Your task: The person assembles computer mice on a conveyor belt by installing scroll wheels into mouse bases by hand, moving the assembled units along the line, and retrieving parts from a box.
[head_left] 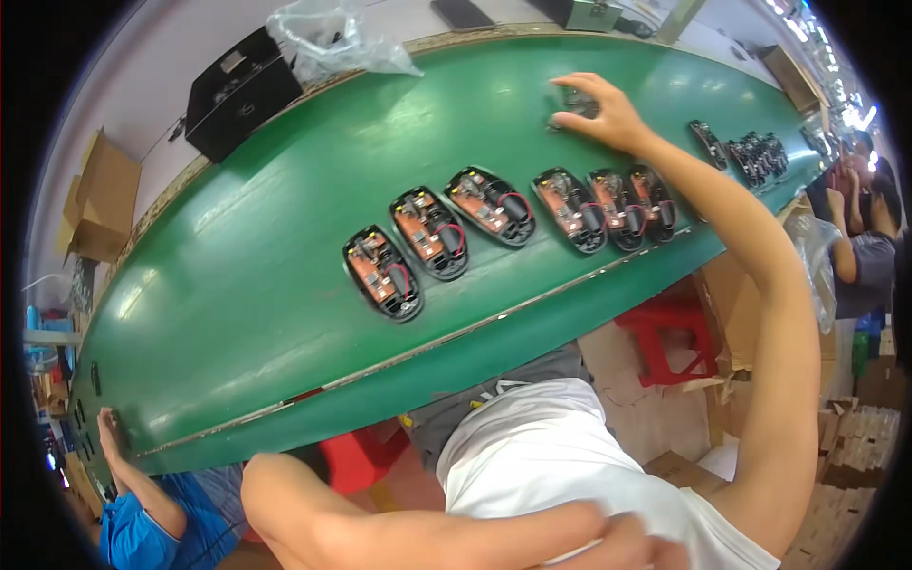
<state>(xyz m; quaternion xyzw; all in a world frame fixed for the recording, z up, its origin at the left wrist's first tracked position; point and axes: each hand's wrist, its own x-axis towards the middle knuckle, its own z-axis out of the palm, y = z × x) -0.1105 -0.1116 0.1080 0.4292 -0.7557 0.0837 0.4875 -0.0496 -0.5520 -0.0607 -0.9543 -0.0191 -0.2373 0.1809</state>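
My right hand [608, 116] is stretched out over the far side of the green table. Its thumb and fingers curve around a small dark mouse part [579, 103], which the hand partly hides. At the lower edge my left hand [622, 543] is in front of my white shirt, its fingers bent and smeared by motion; whether it holds anything is not visible. Between me and the far side lies a row of opened computer mice, among them a leftmost mouse [383, 274], a second mouse [429, 233] and a third mouse [491, 206]. Orange circuit boards and red wires show inside them.
More dark mouse parts [757, 157] are clustered on the green table [256, 256] at the right. A black box [242, 95] and clear plastic bag [337, 43] stand beyond the far edge. A person in blue [176, 518] works at the left; red stools [670, 332] are below.
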